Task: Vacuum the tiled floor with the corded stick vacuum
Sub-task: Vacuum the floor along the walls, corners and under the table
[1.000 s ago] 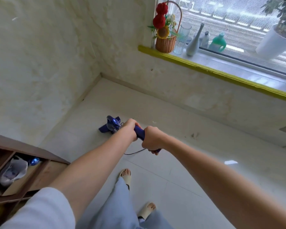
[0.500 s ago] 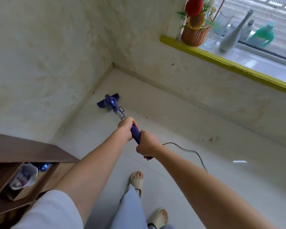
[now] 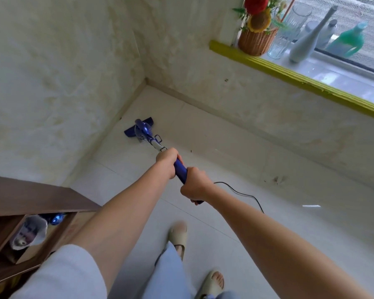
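Near wall corner: blue stick vacuum [image 3: 146, 133], black cord [image 3: 242, 194]; both hands' fingers wrapped round handle.

Two cream, mottled walls [image 3: 58, 67] meet in a corner above pale glossy floor tiles [image 3: 235, 147]. A yellow-edged window sill [image 3: 311, 82] runs along the right wall below a meshed window [image 3: 369, 29]. A brown wooden shelf unit [image 3: 30, 199] stands at the lower left.

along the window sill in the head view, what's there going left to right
wicker basket of flowers → clear ribbed glass → pale long-necked bottle → grey bottle → green detergent jug
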A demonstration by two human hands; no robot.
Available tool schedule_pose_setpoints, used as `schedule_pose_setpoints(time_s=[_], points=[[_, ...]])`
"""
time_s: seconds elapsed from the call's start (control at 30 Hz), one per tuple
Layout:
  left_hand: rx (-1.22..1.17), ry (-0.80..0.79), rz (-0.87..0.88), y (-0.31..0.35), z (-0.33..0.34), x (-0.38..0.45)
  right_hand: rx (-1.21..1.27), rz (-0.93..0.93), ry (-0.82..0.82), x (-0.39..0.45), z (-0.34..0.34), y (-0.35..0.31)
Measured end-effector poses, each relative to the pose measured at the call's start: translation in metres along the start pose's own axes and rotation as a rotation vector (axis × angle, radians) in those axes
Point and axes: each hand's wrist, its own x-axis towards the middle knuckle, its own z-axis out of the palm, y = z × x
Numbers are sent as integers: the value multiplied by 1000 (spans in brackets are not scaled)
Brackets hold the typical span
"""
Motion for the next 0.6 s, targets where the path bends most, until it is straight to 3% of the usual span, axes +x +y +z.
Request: schedule_pose_setpoints(time_s=[0.23, 0.53, 0.6], points=[[-35, -12, -38, -32, 3, -34, -26, -46, -51, -50, 0, 16], [-88, 65, -18, -127, 39, -133, -115, -111, -132, -149, 3, 103], [-190, 33, -38, -140, 44, -159, -139, -107, -147, -165, 4, 113]])
